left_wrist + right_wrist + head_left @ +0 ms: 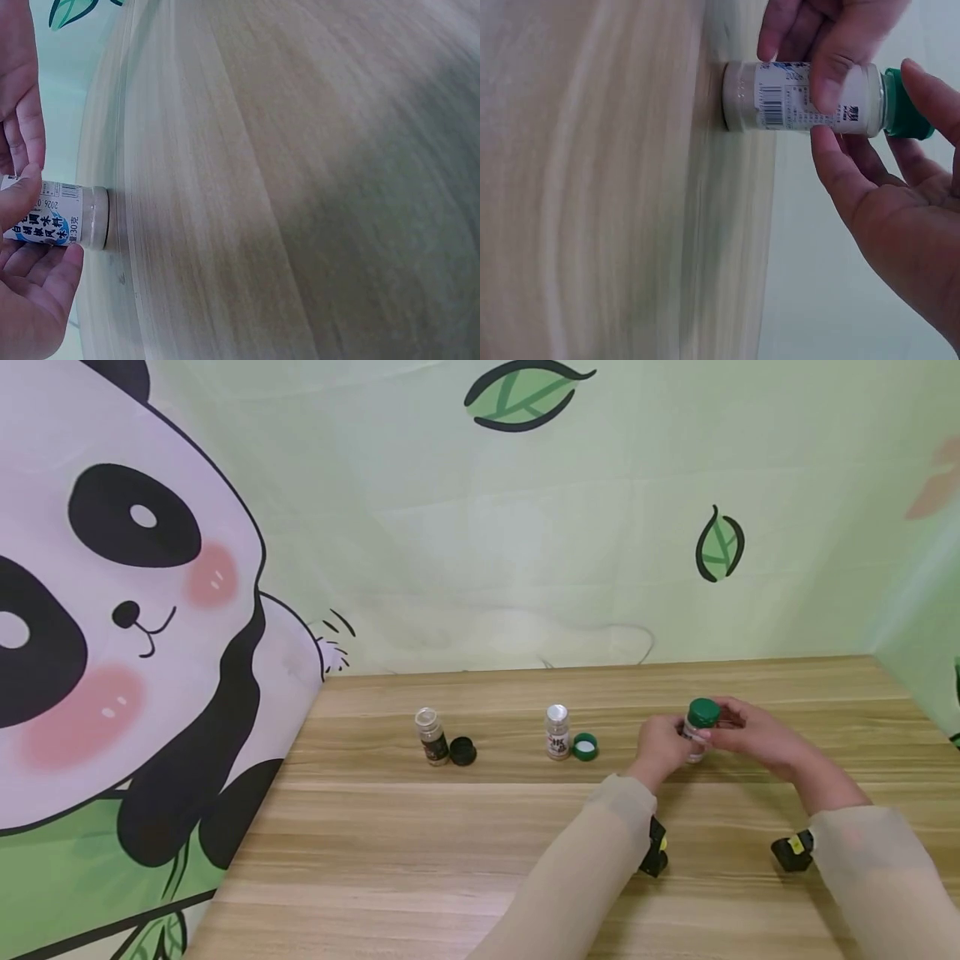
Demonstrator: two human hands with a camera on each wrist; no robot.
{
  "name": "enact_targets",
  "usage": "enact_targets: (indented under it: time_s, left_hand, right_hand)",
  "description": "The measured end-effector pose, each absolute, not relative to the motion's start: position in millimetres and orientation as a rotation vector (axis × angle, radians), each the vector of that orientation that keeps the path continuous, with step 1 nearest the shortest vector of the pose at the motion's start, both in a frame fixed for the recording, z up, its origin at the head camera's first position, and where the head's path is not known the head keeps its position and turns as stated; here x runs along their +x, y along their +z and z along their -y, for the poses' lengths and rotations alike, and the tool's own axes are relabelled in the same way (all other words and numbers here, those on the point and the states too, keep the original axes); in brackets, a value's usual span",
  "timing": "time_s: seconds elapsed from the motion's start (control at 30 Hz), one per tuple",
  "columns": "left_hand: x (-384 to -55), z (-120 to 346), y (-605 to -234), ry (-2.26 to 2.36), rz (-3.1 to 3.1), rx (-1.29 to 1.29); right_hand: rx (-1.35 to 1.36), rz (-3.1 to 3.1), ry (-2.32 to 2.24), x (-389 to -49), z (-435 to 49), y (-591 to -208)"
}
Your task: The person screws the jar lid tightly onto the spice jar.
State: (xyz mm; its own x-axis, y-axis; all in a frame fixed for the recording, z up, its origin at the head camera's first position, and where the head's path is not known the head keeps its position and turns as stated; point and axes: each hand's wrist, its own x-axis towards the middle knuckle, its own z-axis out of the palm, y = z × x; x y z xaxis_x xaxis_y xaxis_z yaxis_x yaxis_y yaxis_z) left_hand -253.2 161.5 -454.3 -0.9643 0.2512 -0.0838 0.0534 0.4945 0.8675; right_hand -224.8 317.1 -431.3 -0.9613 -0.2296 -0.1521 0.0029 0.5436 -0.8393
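"What fills the view?"

"A pale green backdrop (420, 527) with a panda at the left, then the wood-grained counter (465, 860) across the lower part of the frame."

"And the hands?"

"Both at right of centre. The left hand (662, 745) grips the body of a white-labelled bottle (776, 109), thumb across the label. The right hand (753, 735) curls its thumb and fingers about the green cap (703, 712) on top."

"Which hand is nearer, then?"

"Neither; both touch. The bottle stands between them, long axis upright, its base at or barely over the counter. I'd judge the next move hangs on that axis: left hand lower, right hand at the upper end. Whether the cap is loose, I can't tell."

"Anything smaller?"

"Two uncapped bottles: a dark-labelled one (433, 745) left of centre and a silver-topped one (557, 739) nearer the middle, both upright. Smallest, a black lid (462, 751) just right of the first and a green lid (585, 746) just right of the second."
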Motion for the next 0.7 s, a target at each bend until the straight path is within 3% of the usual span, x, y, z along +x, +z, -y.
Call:
enact_targets:
  time_s: [0.7]
  left_hand:
    - [-253,-161,-455,1.47,-2.511,0.247]
  right_hand:
    - [-0.077,-2.636,-1.445,-224,-307,-434]
